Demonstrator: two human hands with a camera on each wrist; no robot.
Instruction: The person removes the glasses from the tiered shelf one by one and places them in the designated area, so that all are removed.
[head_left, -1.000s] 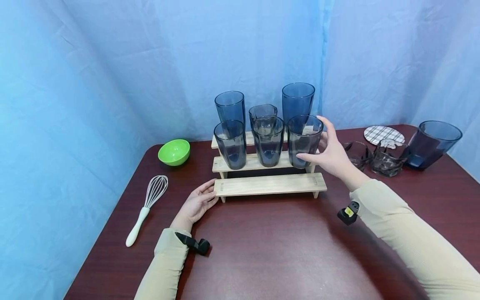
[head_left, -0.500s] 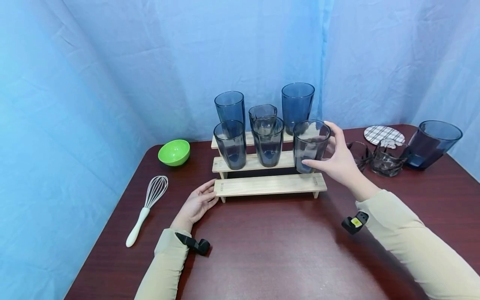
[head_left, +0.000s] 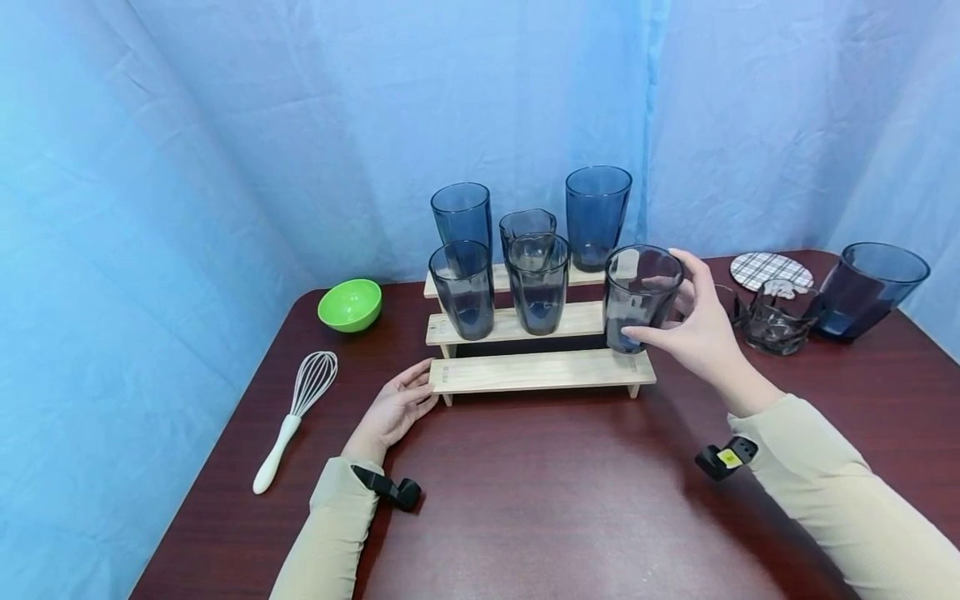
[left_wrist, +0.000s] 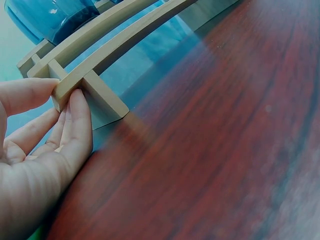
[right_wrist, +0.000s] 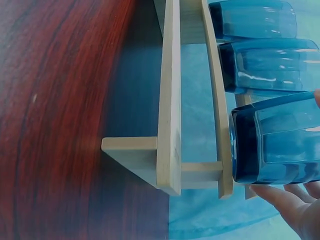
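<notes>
A three-step wooden rack (head_left: 540, 371) stands mid-table. My right hand (head_left: 693, 329) grips a dark glass tumbler (head_left: 639, 296) and holds it in the air just off the right end of the middle step; the right wrist view shows this tumbler (right_wrist: 277, 142) beside the rack (right_wrist: 170, 100). My left hand (head_left: 393, 408) rests at the left end of the lowest step, fingers straight, and in the left wrist view its fingertips (left_wrist: 75, 107) touch the plank's end (left_wrist: 67, 85). Two tumblers (head_left: 461, 287) stay on the middle step, three more glasses (head_left: 596, 212) on the top step.
A green bowl (head_left: 348, 304) and a white-handled whisk (head_left: 292, 417) lie left of the rack. At the right stand low glasses (head_left: 772, 321), a large blue tumbler (head_left: 866, 287) and a plaid coaster (head_left: 768, 268). Blue cloth hangs behind the dark red table (head_left: 540, 517).
My right hand has lifted the right-hand tumbler off the middle step and carried it right and slightly toward me. My left hand has stayed at the rack's left end.
</notes>
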